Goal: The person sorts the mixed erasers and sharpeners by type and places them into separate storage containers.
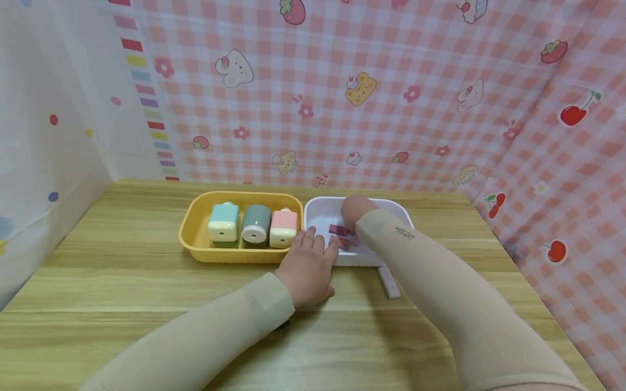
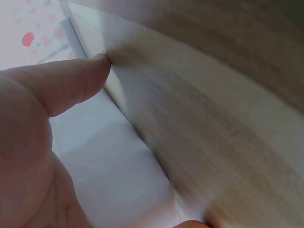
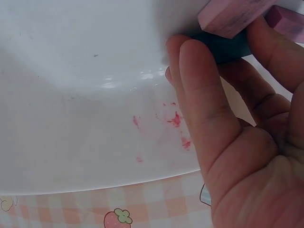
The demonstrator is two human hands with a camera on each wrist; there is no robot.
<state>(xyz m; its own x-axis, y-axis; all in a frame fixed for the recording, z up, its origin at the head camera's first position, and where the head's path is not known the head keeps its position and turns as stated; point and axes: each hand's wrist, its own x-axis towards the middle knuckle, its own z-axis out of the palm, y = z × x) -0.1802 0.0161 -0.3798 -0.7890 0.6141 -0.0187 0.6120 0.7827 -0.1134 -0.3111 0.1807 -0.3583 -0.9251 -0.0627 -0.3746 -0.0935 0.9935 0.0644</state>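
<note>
My right hand [image 1: 358,212] reaches down into a white tray [image 1: 320,206]. In the right wrist view its fingers and thumb pinch a dark teal block [image 3: 228,46], partly hidden behind a pale pink block [image 3: 232,16]. A darker pink block [image 3: 287,23] lies beside the thumb. Several pink blocks [image 1: 338,229] show in the tray. My left hand [image 1: 307,271] spreads its fingers over the near rims where the white tray meets a yellow tray [image 1: 195,251]. Its thumb [image 2: 76,83] points along the white tray's outer wall, the tip right at the wooden table.
Inside the yellow tray stand three pencil sharpeners: one blue [image 1: 224,221], one grey [image 1: 256,222] and one pink [image 1: 283,227]. A pale pink stick [image 1: 388,282] lies on the wooden table [image 1: 146,298] in front of the white tray. Patterned cloth [image 1: 332,65] hangs behind and on both sides.
</note>
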